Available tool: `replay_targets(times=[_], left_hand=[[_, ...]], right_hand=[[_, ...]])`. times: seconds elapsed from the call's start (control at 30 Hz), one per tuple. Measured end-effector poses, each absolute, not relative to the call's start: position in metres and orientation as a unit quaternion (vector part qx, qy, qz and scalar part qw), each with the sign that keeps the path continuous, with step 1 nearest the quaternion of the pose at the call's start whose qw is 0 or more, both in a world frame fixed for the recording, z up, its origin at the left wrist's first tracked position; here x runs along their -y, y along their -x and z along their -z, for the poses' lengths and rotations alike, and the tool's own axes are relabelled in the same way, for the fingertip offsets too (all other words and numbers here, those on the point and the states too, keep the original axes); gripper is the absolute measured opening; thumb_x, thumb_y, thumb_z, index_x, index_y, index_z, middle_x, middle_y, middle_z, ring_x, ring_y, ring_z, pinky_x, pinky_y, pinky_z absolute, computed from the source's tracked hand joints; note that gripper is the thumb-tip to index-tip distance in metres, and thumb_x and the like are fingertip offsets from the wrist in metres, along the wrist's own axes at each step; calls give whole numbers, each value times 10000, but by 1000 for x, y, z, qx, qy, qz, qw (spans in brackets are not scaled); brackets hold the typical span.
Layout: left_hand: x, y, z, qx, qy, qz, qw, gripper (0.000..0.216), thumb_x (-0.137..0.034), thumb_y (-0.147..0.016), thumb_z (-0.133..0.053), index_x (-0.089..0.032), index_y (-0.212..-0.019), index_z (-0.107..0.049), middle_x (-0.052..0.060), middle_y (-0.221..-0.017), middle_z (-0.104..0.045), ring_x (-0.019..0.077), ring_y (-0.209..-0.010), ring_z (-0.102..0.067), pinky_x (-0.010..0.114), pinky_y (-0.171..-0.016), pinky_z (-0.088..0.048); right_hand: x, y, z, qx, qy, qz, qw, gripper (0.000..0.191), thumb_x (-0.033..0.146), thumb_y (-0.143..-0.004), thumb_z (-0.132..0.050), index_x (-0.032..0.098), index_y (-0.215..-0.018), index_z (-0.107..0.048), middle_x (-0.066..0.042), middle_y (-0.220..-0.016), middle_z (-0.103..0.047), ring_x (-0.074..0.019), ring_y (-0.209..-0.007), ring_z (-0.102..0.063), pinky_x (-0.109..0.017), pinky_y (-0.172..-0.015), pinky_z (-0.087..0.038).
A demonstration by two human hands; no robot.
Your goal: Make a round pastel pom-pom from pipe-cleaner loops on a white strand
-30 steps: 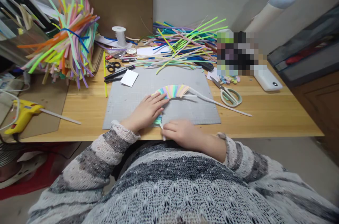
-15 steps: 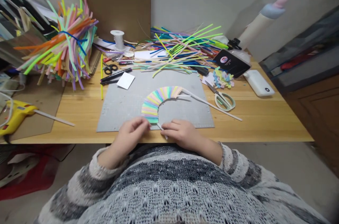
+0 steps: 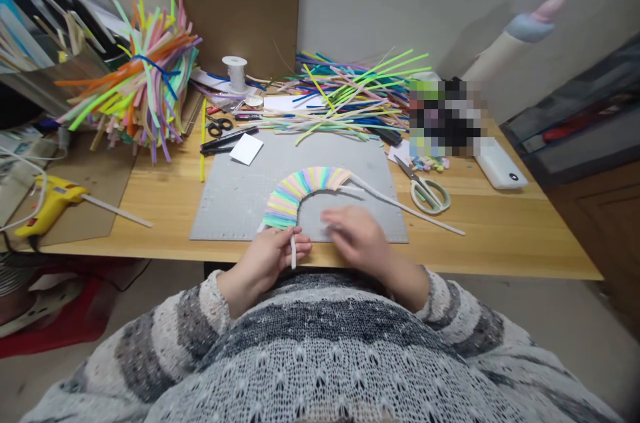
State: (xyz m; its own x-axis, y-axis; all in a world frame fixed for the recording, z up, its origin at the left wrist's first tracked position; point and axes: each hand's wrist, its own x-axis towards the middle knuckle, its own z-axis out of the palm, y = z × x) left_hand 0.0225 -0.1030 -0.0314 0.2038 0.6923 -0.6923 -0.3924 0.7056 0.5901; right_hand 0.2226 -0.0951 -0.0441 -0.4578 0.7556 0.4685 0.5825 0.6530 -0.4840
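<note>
A curved fan of pastel paper strips (image 3: pixel 300 191) lies on the grey cutting mat (image 3: pixel 235 200), arching from near the front edge up to the middle. My left hand (image 3: pixel 270 256) pinches the white stick (image 3: pixel 293 252) at the lower end of the fan, fingers closed round it. Over the mat just right of that, my right hand (image 3: pixel 353 233) is smeared by motion; nothing shows in it. A long white stick (image 3: pixel 410 208) runs from the fan's upper end to the right.
Green-handled scissors (image 3: pixel 429 193) lie right of the mat. A heap of coloured strips (image 3: pixel 345 93) fills the back, with another bundle (image 3: pixel 140 86) at the left. A yellow glue gun (image 3: pixel 47 203) rests on cardboard at far left. A white card (image 3: pixel 246 148), black scissors (image 3: pixel 220 124) and a thread spool (image 3: pixel 235 71) sit behind.
My left hand came off the fan and took hold of the white stick at its lower end. My right hand let go there and moved up and right over the mat.
</note>
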Motion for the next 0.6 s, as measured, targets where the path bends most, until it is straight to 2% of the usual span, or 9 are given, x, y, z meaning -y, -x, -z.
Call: replay_targets(times=[0.07,0.13,0.23,0.3,0.37,0.47,0.53,0.6], left_hand=[[103,-21,30,-538,-150,-346,754,113,-148,-911,-506,-79,-852,-574,92,-688,-675,128,-572,-658,242,-594,-573],[104,-19,28,-548,-159,-338,748,126,-163,-918,-499,-82,-849,-565,86,-670,-667,121,-557,-649,232,-578,-565],[104,-19,26,-557,-165,-331,743,116,-154,-917,-497,-87,-843,-554,76,-656,-654,116,-546,-640,222,-562,-555],[103,-20,25,-559,-164,-331,742,93,-129,-909,-500,-93,-838,-547,66,-656,-646,110,-542,-633,221,-567,-555],[102,-21,24,-560,-161,-336,740,79,-107,-900,-506,-103,-827,-537,55,-658,-637,99,-528,-620,221,-572,-555],[96,-23,22,-562,-156,-356,730,90,-94,-892,-510,-118,-806,-519,42,-652,-625,89,-507,-603,215,-555,-547],[88,-23,21,-552,-163,-382,722,89,-98,-901,-490,-122,-820,-519,31,-640,-617,90,-506,-602,210,-549,-540],[77,-23,22,-533,-181,-418,713,85,-112,-913,-470,-122,-860,-535,23,-636,-613,90,-509,-603,211,-563,-538]], right_hand=[[80,-235,36,790,511,-64,332,256,206,-880,-489,166,-1097,-619,-127,-1108,-652,-253,-1080,-565,-438,-937,-432],[63,-245,32,779,570,-44,257,253,238,-875,-503,136,-1069,-629,-156,-1077,-649,-289,-1040,-570,-441,-890,-431],[41,-249,34,780,592,-104,175,236,255,-884,-497,156,-1051,-631,-131,-1019,-671,-262,-946,-604,-356,-777,-444],[33,-245,38,774,594,-153,157,186,256,-881,-502,174,-969,-644,-106,-946,-689,-234,-868,-617,-315,-714,-428],[30,-238,41,751,595,-228,175,125,232,-862,-523,177,-837,-633,-69,-796,-685,-189,-735,-609,-279,-646,-410],[28,-225,39,607,603,-446,263,104,218,-838,-549,181,-742,-562,11,-585,-602,-112,-486,-522,-226,-494,-365],[27,-218,35,458,572,-590,337,108,231,-829,-570,178,-741,-537,33,-573,-593,-78,-416,-481,-199,-427,-346],[24,-212,29,338,515,-678,402,95,220,-807,-610,168,-764,-544,34,-619,-617,-54,-430,-494,-172,-427,-372]])
